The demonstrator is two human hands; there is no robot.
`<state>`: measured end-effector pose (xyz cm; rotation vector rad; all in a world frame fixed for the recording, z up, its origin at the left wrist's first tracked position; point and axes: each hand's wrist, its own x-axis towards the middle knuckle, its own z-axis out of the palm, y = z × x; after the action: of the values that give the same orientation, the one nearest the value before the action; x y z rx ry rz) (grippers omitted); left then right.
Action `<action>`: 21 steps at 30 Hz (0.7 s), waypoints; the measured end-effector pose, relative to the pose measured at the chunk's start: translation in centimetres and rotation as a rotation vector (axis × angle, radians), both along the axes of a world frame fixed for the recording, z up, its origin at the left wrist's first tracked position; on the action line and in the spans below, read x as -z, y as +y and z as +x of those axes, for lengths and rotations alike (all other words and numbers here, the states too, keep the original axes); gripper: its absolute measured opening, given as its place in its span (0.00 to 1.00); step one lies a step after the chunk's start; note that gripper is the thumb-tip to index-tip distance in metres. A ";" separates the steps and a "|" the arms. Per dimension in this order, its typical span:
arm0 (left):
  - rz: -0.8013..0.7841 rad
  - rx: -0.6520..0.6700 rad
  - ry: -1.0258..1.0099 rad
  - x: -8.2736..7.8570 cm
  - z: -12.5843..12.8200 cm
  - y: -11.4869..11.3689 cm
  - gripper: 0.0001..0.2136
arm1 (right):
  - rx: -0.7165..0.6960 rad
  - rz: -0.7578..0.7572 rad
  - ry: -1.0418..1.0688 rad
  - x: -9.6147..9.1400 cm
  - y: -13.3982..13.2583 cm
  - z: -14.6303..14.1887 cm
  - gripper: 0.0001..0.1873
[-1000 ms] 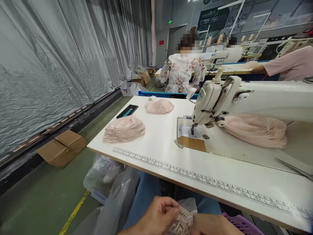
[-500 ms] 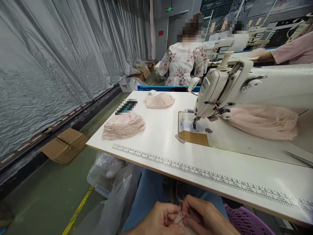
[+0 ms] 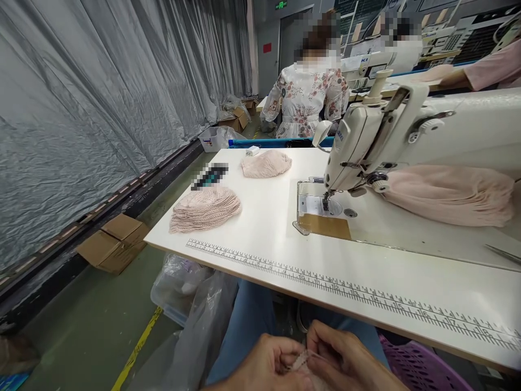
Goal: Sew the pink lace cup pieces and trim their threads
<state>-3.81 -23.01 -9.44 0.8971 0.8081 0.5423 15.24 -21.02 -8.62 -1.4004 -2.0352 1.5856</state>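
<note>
At the bottom of the view, over my lap, my left hand and my right hand are close together, both closed on a small piece of pale pink fabric. Fingers of both hands pinch its edge; most of the piece is hidden under them and past the lower frame edge. Above them, on the white table, a stack of pink fabric pieces lies at the left. A smaller pink pile lies farther back. The white sewing machine stands to the right, nothing under its needle.
More pink fabric lies behind the machine head, and a pointed metal tool rests at the right. Below the table are a purple basket and a plastic-lined bin. A cardboard box sits on the floor. A person sits ahead.
The view has shifted slightly. Both hands stay over the lap on the fabric, with the fingers of the right hand moved a little at its edge.
</note>
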 end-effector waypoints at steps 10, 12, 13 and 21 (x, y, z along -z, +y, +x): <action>0.033 -0.012 0.072 -0.3 -0.1 0.1 0.31 | -0.010 0.058 -0.027 0.5 0.3 -0.2 0.10; 0.031 -0.018 0.081 -0.4 -0.1 0.1 0.30 | 0.025 0.062 -0.027 0.4 0.2 -0.2 0.10; 0.031 -0.022 0.084 -0.5 0.0 0.1 0.30 | 0.041 0.064 -0.027 0.3 0.2 -0.2 0.10; 0.088 -0.042 0.187 0.3 -0.5 0.1 0.32 | 0.028 0.063 -0.073 -0.4 0.4 -0.6 0.09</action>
<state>-4.32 -22.90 -9.69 1.0244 0.9803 0.5395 14.64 -20.67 -8.20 -1.4779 -2.0774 1.4673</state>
